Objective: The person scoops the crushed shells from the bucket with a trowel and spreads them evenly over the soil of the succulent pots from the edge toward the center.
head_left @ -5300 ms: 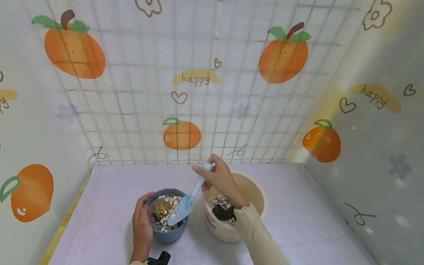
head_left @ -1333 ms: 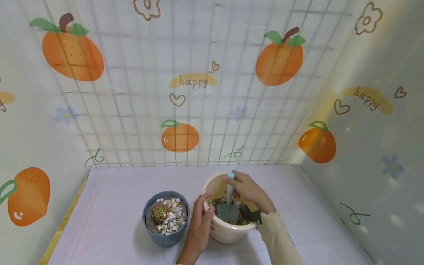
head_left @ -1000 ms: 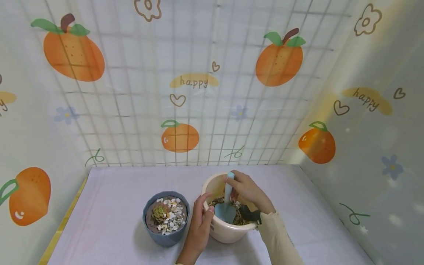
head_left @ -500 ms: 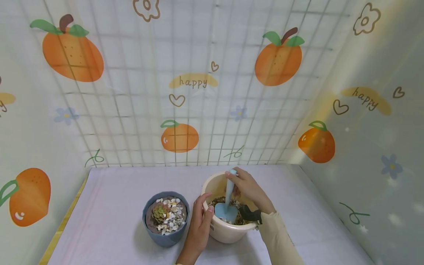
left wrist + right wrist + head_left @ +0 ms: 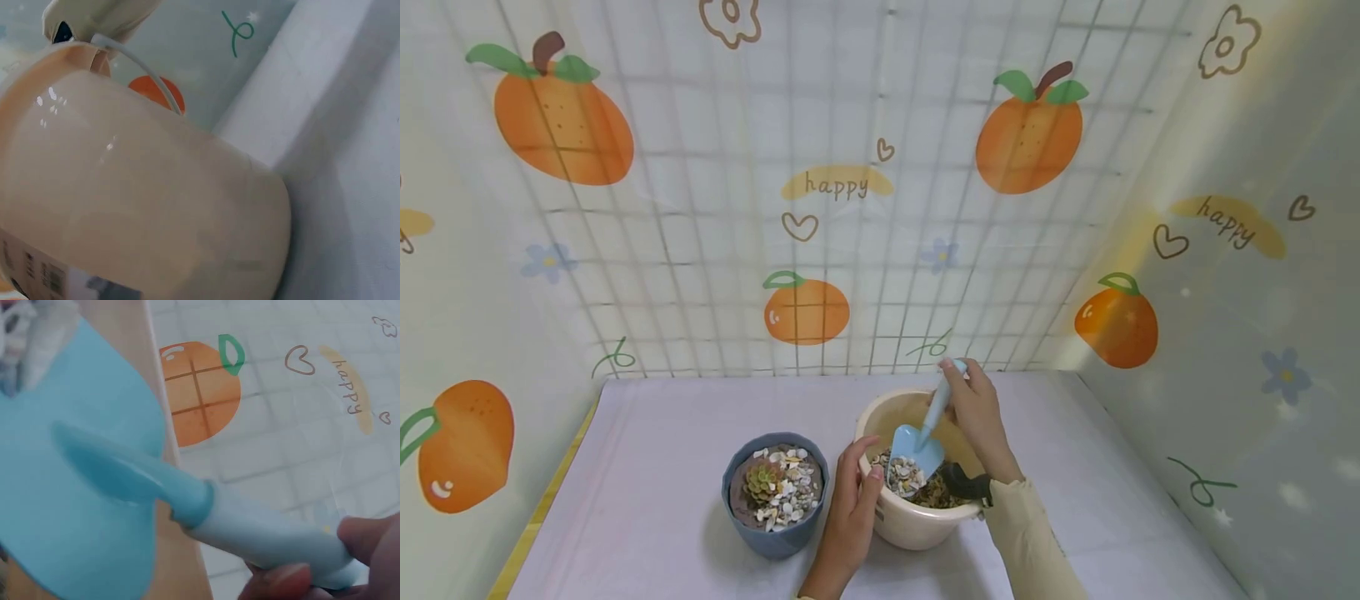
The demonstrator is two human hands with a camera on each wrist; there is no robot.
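My right hand point(image 5: 979, 410) grips a light blue hand trowel point(image 5: 937, 407) by its handle, thumb near the handle's end in the right wrist view. The trowel's blade point(image 5: 44, 487) is inside the cream bucket point(image 5: 917, 527), loaded with white and grey shell-like chips point(image 5: 905, 477). My left hand point(image 5: 850, 508) holds the bucket's left side, fingertips at the rim; its fingers are out of the left wrist view, which shows the bucket wall point(image 5: 144, 181). More chips lie in the bucket, partly hidden by the blade and right wrist.
A blue-grey pot point(image 5: 775, 543) stands left of the bucket, holding a green succulent point(image 5: 763, 482) and white chips point(image 5: 790, 496) over brown soil. The bucket's handle point(image 5: 140, 62) appears in the left wrist view. A patterned curtain point(image 5: 700, 208) hangs behind the white-covered table point(image 5: 647, 467).
Earlier my left hand held the blue-grey pot, with the trowel over it; both hands are now at the bucket. In the last second the trowel has risen and tilted, carrying chips.
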